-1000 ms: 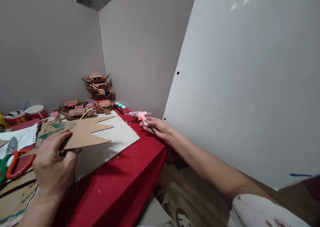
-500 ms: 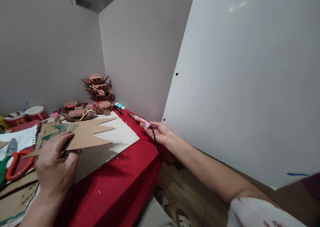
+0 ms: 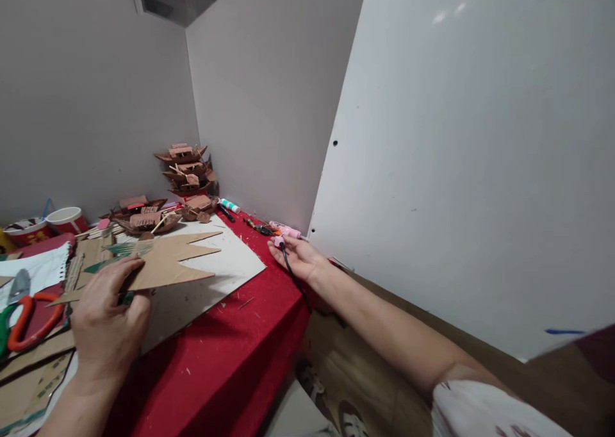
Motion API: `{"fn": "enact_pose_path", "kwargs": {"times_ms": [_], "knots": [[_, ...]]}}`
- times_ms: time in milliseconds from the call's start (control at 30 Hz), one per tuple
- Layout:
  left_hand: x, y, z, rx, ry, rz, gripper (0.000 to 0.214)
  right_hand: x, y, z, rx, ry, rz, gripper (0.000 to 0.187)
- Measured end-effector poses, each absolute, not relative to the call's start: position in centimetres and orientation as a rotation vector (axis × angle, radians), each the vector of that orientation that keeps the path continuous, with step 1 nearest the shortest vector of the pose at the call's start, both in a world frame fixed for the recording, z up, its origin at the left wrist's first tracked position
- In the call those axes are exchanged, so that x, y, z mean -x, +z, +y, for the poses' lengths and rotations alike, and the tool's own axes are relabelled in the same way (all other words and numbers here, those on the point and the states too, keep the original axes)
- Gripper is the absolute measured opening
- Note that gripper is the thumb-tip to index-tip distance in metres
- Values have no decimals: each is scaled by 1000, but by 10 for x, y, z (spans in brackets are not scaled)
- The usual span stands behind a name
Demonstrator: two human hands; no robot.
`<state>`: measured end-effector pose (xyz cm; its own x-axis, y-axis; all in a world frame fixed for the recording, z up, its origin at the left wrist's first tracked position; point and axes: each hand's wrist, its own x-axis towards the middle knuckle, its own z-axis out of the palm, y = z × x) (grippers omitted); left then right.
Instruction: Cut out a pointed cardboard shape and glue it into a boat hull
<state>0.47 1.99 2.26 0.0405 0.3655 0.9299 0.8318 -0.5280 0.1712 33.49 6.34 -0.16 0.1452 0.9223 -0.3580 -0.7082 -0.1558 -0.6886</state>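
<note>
My left hand [image 3: 108, 312] is closed on a flat piece of brown cardboard [image 3: 168, 261] with jagged points cut along its right end and green marks near the hand. My right hand [image 3: 300, 257], palm up, has its thumb and fingers around the handle end of a pink glue gun [image 3: 284, 230]. The gun has a dark nozzle end and a bit of orange, and its black cord [image 3: 291, 270] hangs past my fingers. It is at the right edge of the red-covered table [image 3: 230, 334], close to the wall. A white board [image 3: 240, 264] lies under the cardboard.
Small brown model boats [image 3: 185, 168] are stacked in the back corner, more lie in front. A glue tube [image 3: 229, 205] and a black pen [image 3: 225, 213] lie nearby. Orange-handled scissors [image 3: 33, 325], paper cups [image 3: 67, 219] and cardboard scraps are at left. A white panel [image 3: 432, 168] rises at right.
The glue gun has turned in my right hand, so its pink side and orange part now show. My right hand has shifted slightly left. My left hand and the cardboard are nearly unchanged.
</note>
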Motion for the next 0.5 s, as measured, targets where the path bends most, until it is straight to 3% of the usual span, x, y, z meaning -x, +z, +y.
{"fn": "enact_pose_path", "kwargs": {"times_ms": [167,333,500], "knots": [[-3,21,20,1913,-1508,-1220,35,-333,-9,68,986,1428,-365,31],[-5,28,16,1892,-1489,-1277,42,-351,-8,49,1048,1379,-458,10],[-10,43,9,1658,-1660,-1307,38,-357,-5,10,1074,1127,-567,22]]}}
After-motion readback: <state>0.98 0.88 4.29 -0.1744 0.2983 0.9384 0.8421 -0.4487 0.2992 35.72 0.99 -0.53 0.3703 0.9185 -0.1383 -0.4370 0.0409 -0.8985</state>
